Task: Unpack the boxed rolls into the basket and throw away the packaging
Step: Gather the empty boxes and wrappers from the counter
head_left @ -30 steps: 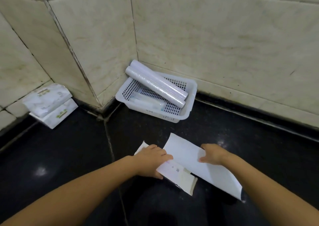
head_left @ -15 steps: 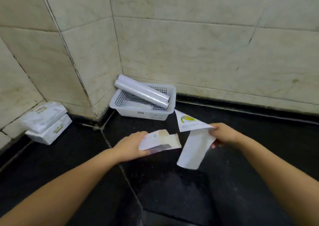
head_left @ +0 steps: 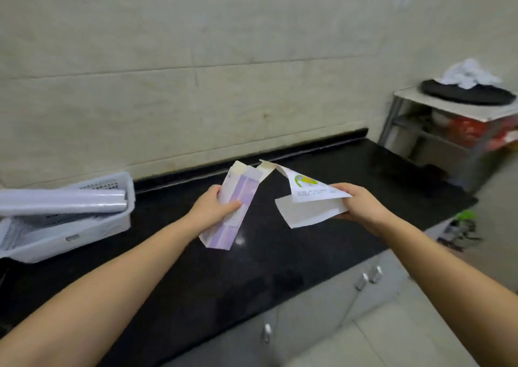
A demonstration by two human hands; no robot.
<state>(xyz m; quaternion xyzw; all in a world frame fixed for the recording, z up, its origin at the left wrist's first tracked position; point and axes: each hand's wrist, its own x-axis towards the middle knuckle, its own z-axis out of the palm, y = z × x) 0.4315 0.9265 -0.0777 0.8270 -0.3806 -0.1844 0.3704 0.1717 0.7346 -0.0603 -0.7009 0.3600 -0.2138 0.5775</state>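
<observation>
The basket sits at the surface's left end against the wall, rolls lying in it. Right of it, above the surface, both hands hold flattened packaging: left hand, right hand.

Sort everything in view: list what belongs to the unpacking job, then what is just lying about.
Belongs to the job:
- white perforated plastic basket
- clear film rolls resting in it
- flattened purple-and-white carton, in the left hand
- folded white packaging sheet with green logo, in the right hand

Just lying about:
- metal shelf rack
- black round tray
- crumpled white cloth
</observation>
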